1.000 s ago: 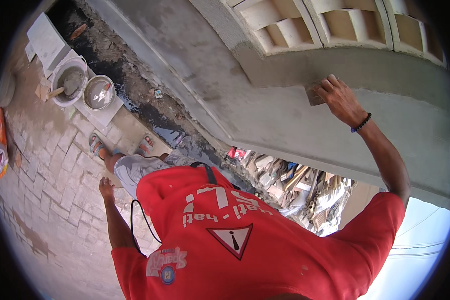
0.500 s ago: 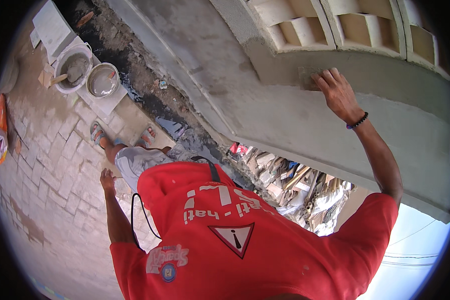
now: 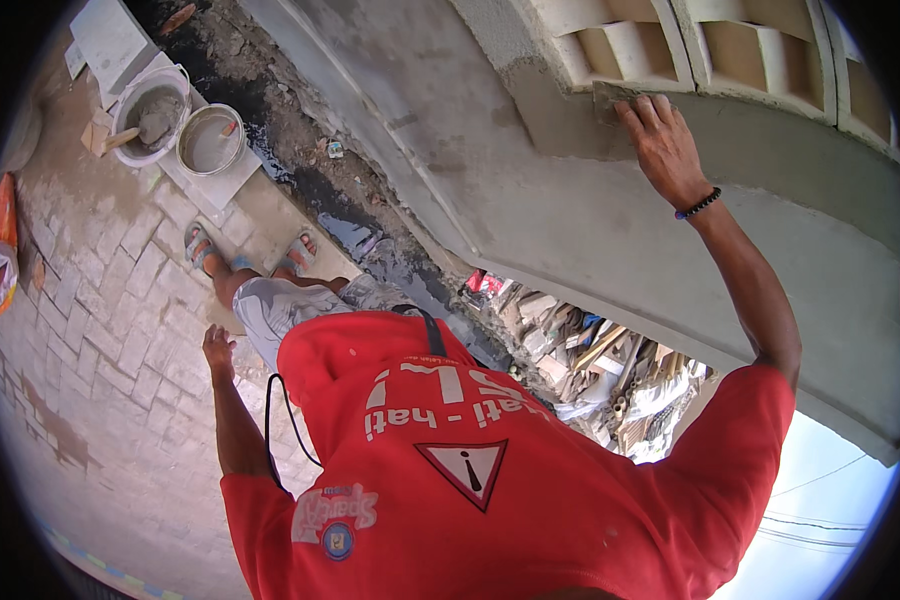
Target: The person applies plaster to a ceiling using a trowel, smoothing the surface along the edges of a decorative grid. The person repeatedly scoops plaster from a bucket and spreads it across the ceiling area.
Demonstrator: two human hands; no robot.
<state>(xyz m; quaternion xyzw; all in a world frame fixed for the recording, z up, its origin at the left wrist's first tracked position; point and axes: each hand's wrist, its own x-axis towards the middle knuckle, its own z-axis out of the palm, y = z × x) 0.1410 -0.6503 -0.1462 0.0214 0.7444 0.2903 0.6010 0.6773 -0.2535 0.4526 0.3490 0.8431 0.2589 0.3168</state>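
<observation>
My right hand [image 3: 667, 148], with a beaded bracelet at the wrist, reaches up to the grey plastered wall [image 3: 590, 215]. Its fingers press a small flat rectangular grey pad [image 3: 606, 104] against darker, damp-looking plaster, just under the lower edge of the pale vent blocks [image 3: 620, 50]. Whether the pad is a sponge or a float I cannot make out. My left hand [image 3: 219, 350] hangs low beside my shorts, fingers loosely apart, holding and touching nothing.
At the far left, a bucket [image 3: 130, 100] of grey mix with a wooden-handled tool and a second bucket [image 3: 210, 140] stand on boards. A wet, dirty gutter [image 3: 355, 235] runs between paving and wall. Rubble and wood scraps [image 3: 610, 370] lie beyond the wall.
My right hand has slid the pad up the wall to the vent blocks' lower edge. My left hand still hangs at my side. The view has shifted slightly.
</observation>
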